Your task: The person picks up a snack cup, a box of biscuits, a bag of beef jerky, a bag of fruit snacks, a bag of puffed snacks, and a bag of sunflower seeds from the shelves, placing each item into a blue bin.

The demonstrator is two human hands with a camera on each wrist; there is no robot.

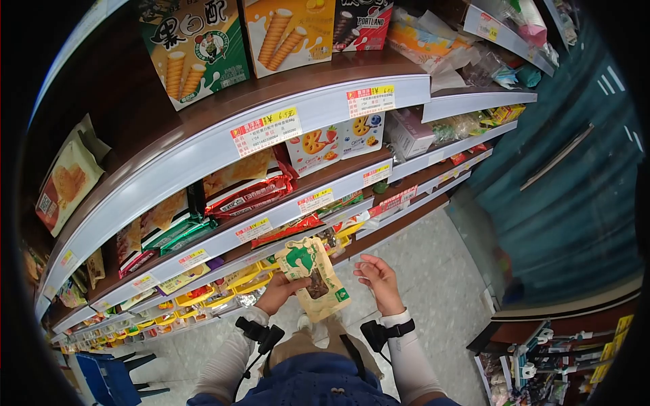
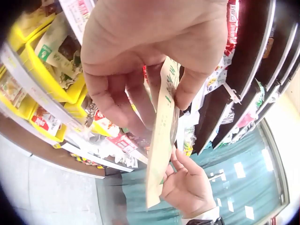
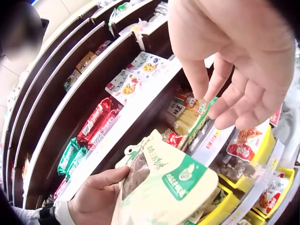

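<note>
A cream snack pouch (image 1: 332, 291) with green print and a clear window on dark contents is pinched in my left hand (image 1: 274, 292), thumb on the window side. The left wrist view catches the pouch (image 2: 160, 145) nearly edge-on, with the fingers behind it. In the right wrist view, its printed face (image 3: 154, 201) is turned to the camera and a hang hole shows at the top corner. My right hand (image 1: 380, 281) hovers just right of the pouch, apart from it, with fingers loosely bent and nothing in them.
Curved store shelves (image 1: 203, 128) carry boxed wafer rolls (image 1: 288, 37), cookie boxes (image 1: 315, 145) and red snack packs (image 1: 250, 196). Lower down, yellow bins (image 3: 218, 204) hold small packets. A blue stool (image 1: 105, 379) stands at lower left, and a teal curtain (image 1: 569, 183) hangs at right.
</note>
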